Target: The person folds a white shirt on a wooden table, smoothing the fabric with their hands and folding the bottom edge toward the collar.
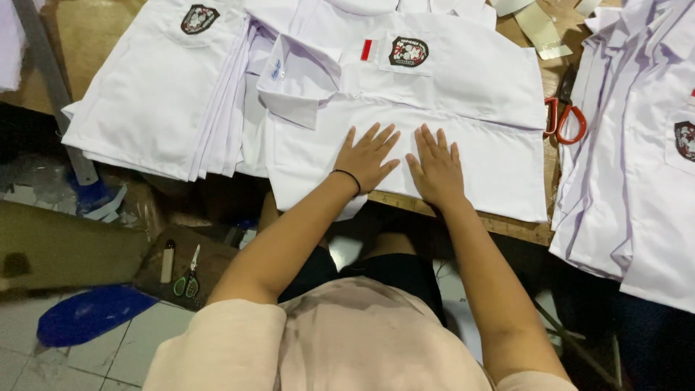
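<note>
A wooden worktable (532, 230) carries everything, and most of its top is covered with white school shirts. The folded white shirt (470, 145) in the middle lies flat near the table's front edge, with its collar (297, 83) turned to the left and a crest badge (408, 52) beside a small red and white flag patch (368, 50) on its chest pocket. A stack of folded white shirts (159, 94) sits just to its left, edges touching, and more white shirts (637, 166) hang over the table's right side. The left hand (367, 157) and the right hand (436, 168) lie side by side on the middle shirt's lower half, both fully open with fingers spread, palms down, grasping nothing. Orange-handled scissors (563, 119) lie between the middle shirt and the right-hand pile. Green-handled scissors (189, 279) rest on a low surface below the table, left of the person.
</note>
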